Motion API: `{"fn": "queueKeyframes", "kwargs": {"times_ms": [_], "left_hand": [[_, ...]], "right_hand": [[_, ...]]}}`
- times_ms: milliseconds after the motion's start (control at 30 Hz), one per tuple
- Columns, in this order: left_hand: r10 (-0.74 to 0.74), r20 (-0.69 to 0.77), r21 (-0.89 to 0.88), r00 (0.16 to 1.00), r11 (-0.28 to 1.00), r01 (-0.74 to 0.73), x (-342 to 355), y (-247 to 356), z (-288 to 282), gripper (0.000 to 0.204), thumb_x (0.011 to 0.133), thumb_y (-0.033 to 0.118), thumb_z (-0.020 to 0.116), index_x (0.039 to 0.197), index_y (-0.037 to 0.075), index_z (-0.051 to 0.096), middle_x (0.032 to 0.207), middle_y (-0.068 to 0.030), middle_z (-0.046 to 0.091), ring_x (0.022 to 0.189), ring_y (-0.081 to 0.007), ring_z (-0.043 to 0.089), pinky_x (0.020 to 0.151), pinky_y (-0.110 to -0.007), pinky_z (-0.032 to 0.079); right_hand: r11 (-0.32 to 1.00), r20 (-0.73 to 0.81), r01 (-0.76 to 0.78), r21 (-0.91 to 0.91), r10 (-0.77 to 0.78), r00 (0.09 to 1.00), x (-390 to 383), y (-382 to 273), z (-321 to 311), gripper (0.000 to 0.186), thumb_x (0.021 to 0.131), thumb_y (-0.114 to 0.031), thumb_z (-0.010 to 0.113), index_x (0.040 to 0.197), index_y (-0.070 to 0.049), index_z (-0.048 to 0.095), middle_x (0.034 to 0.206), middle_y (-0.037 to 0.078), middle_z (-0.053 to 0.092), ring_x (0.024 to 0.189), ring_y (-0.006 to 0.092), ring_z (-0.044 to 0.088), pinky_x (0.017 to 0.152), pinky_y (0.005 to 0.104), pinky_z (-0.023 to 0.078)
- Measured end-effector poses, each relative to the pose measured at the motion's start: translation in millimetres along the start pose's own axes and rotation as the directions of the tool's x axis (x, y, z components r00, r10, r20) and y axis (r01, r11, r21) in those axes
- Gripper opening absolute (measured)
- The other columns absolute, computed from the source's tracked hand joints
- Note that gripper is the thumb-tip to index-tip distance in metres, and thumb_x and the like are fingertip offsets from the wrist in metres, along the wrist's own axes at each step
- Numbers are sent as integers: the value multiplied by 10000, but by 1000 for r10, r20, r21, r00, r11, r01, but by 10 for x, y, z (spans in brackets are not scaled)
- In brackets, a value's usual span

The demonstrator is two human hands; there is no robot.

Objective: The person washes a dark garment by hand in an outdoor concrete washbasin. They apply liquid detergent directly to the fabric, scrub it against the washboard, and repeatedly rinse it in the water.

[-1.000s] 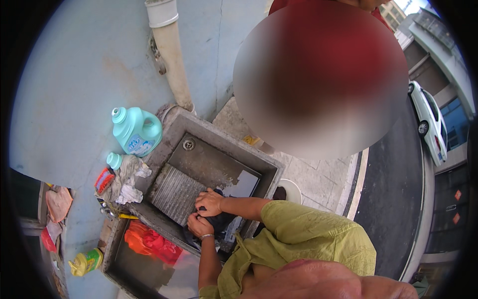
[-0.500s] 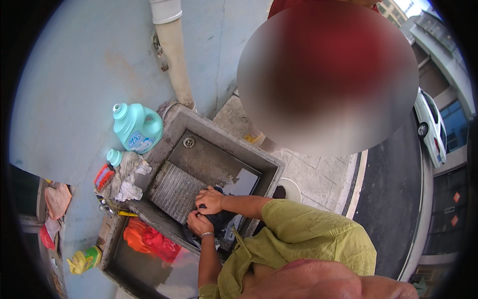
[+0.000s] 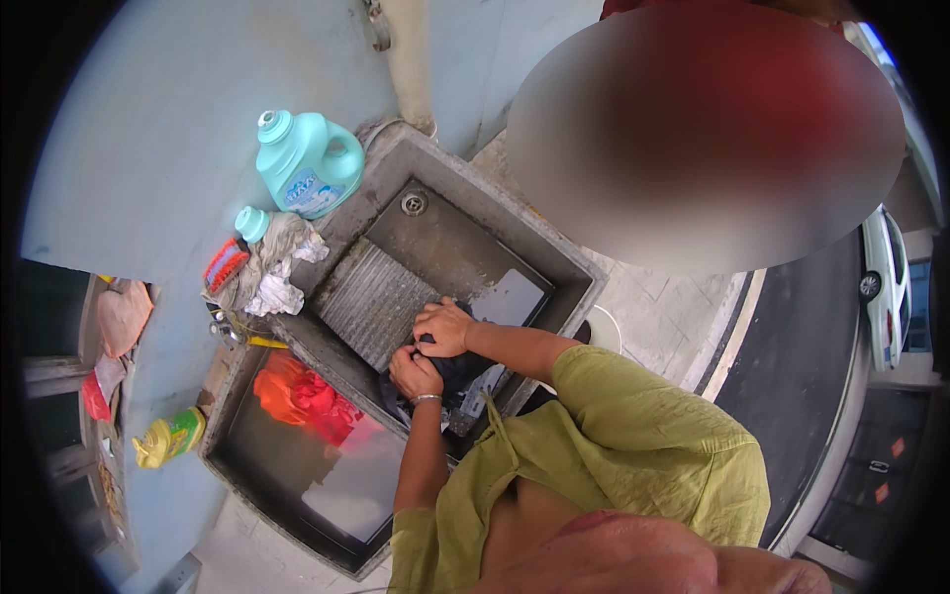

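A dark wet cloth [image 3: 458, 374] lies bunched at the near end of a ridged washboard slab [image 3: 371, 302], inside a grey stone sink [image 3: 505, 203]. My left hand [image 3: 415, 373], with a bracelet at its wrist, is closed on the cloth's left side. Just beyond it, my right hand [image 3: 443, 328] grips the same cloth, fingers curled into the fabric. The two hands are close together over the slab's lower edge. Part of the cloth is hidden under my hands and right forearm.
A second basin [image 3: 262, 485] at left holds water and red-orange fabric [image 3: 307, 396]. On the ledge are a turquoise detergent jug [image 3: 309, 163], its cap [image 3: 251, 224], a red brush [image 3: 227, 264] and rags [image 3: 277, 287]. A yellow bottle [image 3: 170, 438] stands left. A person in red is beyond the sink.
The view has shifted, so the sink and jug appear higher and further right. Both hands still hold the dark cloth at the washboard's near end, with only slight movement.
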State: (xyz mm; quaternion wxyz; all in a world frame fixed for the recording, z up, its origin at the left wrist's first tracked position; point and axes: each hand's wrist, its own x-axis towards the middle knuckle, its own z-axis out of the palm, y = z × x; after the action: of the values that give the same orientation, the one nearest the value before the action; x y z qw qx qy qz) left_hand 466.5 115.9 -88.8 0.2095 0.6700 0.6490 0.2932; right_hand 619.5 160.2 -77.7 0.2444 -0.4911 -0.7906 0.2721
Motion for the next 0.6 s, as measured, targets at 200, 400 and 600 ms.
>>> {"fn": "queueKeyframes", "kwargs": {"times_ms": [200, 400, 600], "left_hand": [[-17, 6, 8, 1000, 1000, 17, -3, 3, 15, 200, 777, 194, 520, 916, 63, 580, 926, -154, 584, 914, -384, 525, 786, -485, 393], [3, -3, 14, 1000, 1000, -3, 7, -8, 45, 208, 779, 199, 510, 914, 55, 577, 920, -163, 582, 904, -391, 522, 776, -491, 391], [26, -20, 24, 999, 999, -25, 6, 4, 38, 208, 781, 199, 504, 911, 53, 575, 906, -166, 580, 886, -395, 522, 764, -491, 396]], "right_hand": [[1000, -7, 3, -13, -3, 1000, 3, 12, -17, 143, 691, -332, 638, 735, -196, 634, 822, -22, 598, 875, 222, 532, 716, 405, 328], [1000, -2, -2, -10, 2, 1000, -9, 23, -27, 168, 700, -338, 644, 747, -177, 637, 838, -14, 603, 885, 228, 533, 726, 404, 335], [1000, 3, -4, -17, 4, 1000, -9, 32, -19, 184, 711, -343, 650, 762, -166, 641, 846, -8, 605, 892, 231, 534, 733, 402, 346]]}}
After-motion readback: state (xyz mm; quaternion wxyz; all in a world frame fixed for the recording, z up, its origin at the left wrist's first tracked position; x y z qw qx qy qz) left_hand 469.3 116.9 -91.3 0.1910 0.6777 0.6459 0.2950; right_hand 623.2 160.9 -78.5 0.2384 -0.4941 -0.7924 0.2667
